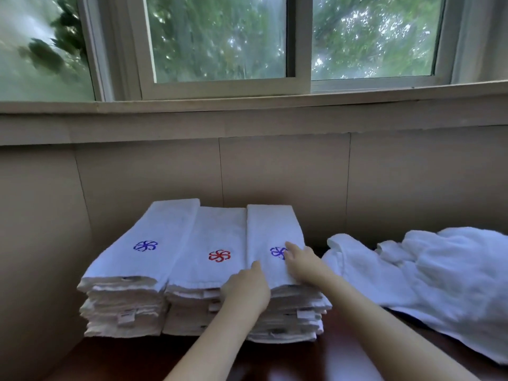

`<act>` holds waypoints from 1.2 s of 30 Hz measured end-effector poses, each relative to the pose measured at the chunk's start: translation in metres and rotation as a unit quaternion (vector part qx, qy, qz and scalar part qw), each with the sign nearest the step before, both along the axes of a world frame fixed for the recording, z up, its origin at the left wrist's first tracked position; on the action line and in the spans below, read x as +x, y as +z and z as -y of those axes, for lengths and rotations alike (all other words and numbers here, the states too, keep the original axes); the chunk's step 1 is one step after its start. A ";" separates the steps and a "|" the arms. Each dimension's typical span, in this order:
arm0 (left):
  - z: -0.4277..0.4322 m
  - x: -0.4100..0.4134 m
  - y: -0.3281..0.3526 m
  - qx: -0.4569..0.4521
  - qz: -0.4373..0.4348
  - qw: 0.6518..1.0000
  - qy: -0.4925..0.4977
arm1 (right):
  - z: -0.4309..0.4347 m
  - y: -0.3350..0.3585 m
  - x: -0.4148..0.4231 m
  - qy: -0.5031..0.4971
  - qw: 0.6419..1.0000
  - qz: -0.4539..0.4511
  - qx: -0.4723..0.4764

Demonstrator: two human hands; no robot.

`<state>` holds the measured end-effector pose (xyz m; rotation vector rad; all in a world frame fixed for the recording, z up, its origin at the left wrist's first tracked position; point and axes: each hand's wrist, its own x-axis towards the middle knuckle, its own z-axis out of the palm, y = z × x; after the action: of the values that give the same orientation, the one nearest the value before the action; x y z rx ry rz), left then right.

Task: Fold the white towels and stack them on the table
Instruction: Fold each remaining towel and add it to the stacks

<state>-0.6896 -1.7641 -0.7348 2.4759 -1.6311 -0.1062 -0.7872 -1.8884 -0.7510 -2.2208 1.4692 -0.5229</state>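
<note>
Your two forearms reach in from the near edge of the dark worktop (343, 358) toward three stacks of folded white towels set side by side against the wall; your right hand (301, 264) lies flat on the top towel (270, 229) of the right-hand stack (291, 320), fingers released and spread, pressing the cloth and half covering a blue pinwheel emblem (275, 251); your left hand (246, 288) sits at that towel's near left corner, thumb up on the cloth, but its fingers are hidden over the front edge, so you cannot tell whether they pinch the fold or only steady it; the folded towels run with their long axis from the near edge straight away to the wall, in line with your fingers; by my reading this towel is placed and only needs squaring; the heap of unfolded towels (439, 270) lies to the right on the same worktop, just beside the right-hand stack, so the next piece sits sideways from your fingers and your right hand is the nearer one; the middle stack (217, 229) carries a red pinwheel emblem (219, 256) and the left-hand stack (159, 224) another blue one (145, 246); no lettering goes with any emblem, and the small sewn tags (125, 318) poking from the stack fronts are too small to read.
</note>
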 end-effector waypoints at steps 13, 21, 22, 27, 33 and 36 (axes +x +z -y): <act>0.008 -0.136 -0.002 -0.108 0.015 0.981 -0.164 | -0.044 0.014 -0.243 -0.080 0.989 -0.121 -0.024; 0.056 -0.272 -0.066 -0.027 -0.048 0.936 -0.347 | -0.049 -0.032 -0.365 -0.115 0.980 -0.140 -0.080; 0.060 -0.283 -0.074 -0.023 -0.043 0.934 -0.354 | -0.050 -0.039 -0.368 -0.106 0.981 -0.136 -0.091; 0.060 -0.314 -0.097 -0.087 -0.044 0.937 -0.334 | -0.051 -0.058 -0.395 -0.269 0.946 -0.118 -0.139; 0.039 -0.344 -0.079 -0.078 -0.221 0.895 -0.379 | -0.077 -0.048 -0.407 -0.253 0.966 0.038 -0.028; 0.009 -0.359 -0.064 -0.023 -0.252 0.877 -0.408 | -0.114 -0.045 -0.394 -0.217 0.956 0.194 0.042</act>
<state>-1.0490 -1.7732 -0.7991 1.3690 -2.2080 -0.7297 -1.1815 -1.7741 -0.7956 -1.6042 1.7159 -0.9542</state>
